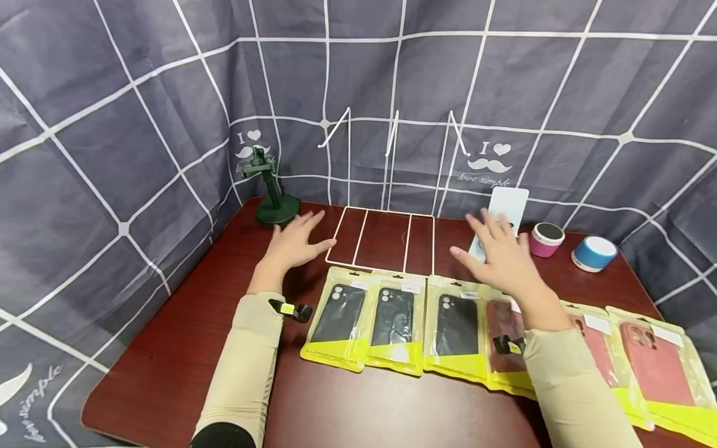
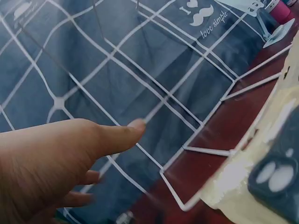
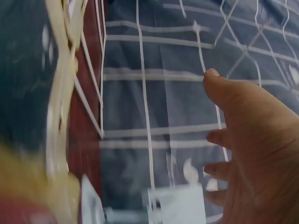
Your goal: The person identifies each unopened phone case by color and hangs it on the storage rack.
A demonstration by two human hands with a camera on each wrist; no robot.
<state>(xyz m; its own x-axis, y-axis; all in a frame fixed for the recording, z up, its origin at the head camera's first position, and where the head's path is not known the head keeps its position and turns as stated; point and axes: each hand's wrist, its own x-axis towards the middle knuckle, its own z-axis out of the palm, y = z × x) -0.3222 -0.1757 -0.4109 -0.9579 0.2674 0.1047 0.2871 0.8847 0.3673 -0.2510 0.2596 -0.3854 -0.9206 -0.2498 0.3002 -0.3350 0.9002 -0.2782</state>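
Both hands hover over the table with fingers spread, holding nothing. In the head view the left hand (image 1: 294,246) is between the dark green stand (image 1: 274,199) and the white wire rack (image 1: 349,168). Over the row of packets, the right hand (image 1: 501,255) overlaps a light blue phone stand (image 1: 508,208). The rack stands upright at the back, with three arms on top and a flat wire base. In front of it lie clear pouches with yellow bottoms; three hold black phone cases (image 1: 338,313), the others pink-red phone cases (image 1: 658,361).
At the back right stand a pink-and-white round speaker (image 1: 546,239) and a blue-and-white one (image 1: 594,254). A grey cloth (image 1: 426,74) with white grid lines hangs behind and beside the dark red table (image 1: 185,348). Wrist straps with small devices sit on both arms.
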